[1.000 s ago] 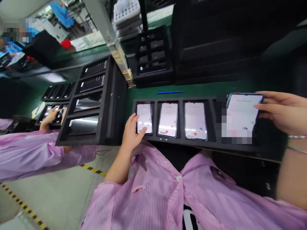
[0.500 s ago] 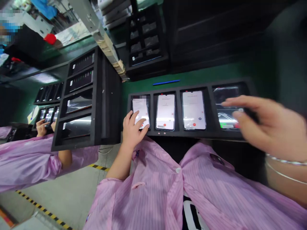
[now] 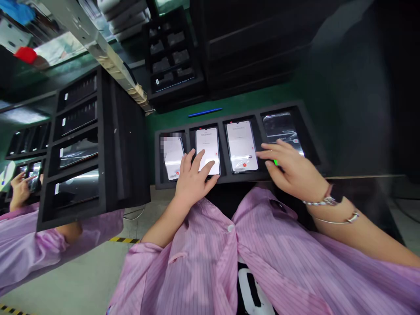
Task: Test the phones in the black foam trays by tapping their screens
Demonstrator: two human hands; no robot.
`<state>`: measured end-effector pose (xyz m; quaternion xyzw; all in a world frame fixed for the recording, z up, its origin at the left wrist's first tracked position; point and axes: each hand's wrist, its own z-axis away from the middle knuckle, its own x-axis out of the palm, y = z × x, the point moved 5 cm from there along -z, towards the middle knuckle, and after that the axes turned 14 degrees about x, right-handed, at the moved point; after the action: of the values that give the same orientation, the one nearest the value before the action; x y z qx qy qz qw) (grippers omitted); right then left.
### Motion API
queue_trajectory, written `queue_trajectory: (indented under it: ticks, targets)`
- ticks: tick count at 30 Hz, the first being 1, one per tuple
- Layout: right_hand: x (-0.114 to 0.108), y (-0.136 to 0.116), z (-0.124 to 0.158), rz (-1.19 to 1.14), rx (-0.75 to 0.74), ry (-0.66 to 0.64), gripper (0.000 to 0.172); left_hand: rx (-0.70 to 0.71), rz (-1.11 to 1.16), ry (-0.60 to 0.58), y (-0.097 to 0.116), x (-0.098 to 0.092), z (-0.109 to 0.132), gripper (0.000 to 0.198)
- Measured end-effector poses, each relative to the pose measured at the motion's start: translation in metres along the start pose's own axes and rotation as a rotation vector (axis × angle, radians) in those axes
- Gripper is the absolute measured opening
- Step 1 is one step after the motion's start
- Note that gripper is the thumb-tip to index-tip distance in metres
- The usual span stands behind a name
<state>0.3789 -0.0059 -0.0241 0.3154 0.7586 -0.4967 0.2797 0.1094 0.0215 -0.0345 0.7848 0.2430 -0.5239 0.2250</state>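
Note:
A black foam tray [image 3: 226, 178] lies in front of me on the green bench, with several lit phones side by side in its slots. My left hand [image 3: 193, 177] is open, its fingers spread over the bottom of the second phone [image 3: 208, 146], beside the leftmost phone [image 3: 173, 157]. My right hand [image 3: 292, 168] is open too, with fingers stretched flat between the third phone [image 3: 241, 144] and the rightmost phone [image 3: 282, 129], whose lower part it covers. Neither hand holds anything.
A tall stack of black trays [image 3: 85, 135] with phones stands at my left. More black trays [image 3: 170, 65] sit at the back. A blue pen [image 3: 205, 112] lies behind the tray. A co-worker's hand [image 3: 21, 188] works on phones at far left.
My right hand put the phone it held into the rightmost slot and now rests flat on the tray. My left hand shifted from the leftmost phone to the second one.

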Motion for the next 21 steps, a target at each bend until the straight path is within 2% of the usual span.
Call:
queue_trajectory:
  ticks: [4,6,8,11,13,17,19,21]
  targets:
    - [-0.055,0.013,0.003,-0.086,0.209,0.319,0.034,0.001,-0.022,0.006,-0.001,-0.002,-0.001,0.038]
    - [-0.064,0.026,-0.004,-0.037,0.302,0.313,0.032,-0.006,-0.024,0.003,-0.001,-0.002,-0.004,0.036]
    - [-0.058,0.041,-0.02,0.02,0.305,0.213,0.033,-0.006,-0.018,0.007,-0.002,-0.002,-0.005,0.035]
    - [-0.032,0.066,-0.048,0.059,0.273,0.043,0.038,-0.007,-0.003,0.026,-0.004,-0.003,-0.005,0.042]
    - [-0.013,0.081,-0.064,0.09,0.265,-0.017,0.041,-0.025,-0.004,0.045,-0.005,-0.004,-0.004,0.049]
    - [0.009,0.098,-0.082,0.13,0.272,-0.065,0.041,-0.052,-0.038,0.071,-0.005,-0.005,-0.001,0.051]
    - [0.009,0.096,-0.083,0.131,0.283,-0.073,0.04,-0.062,-0.044,0.076,-0.005,-0.005,-0.001,0.051]
    - [-0.003,0.087,-0.079,0.106,0.269,-0.02,0.04,-0.065,-0.05,0.08,-0.005,-0.005,-0.002,0.051]
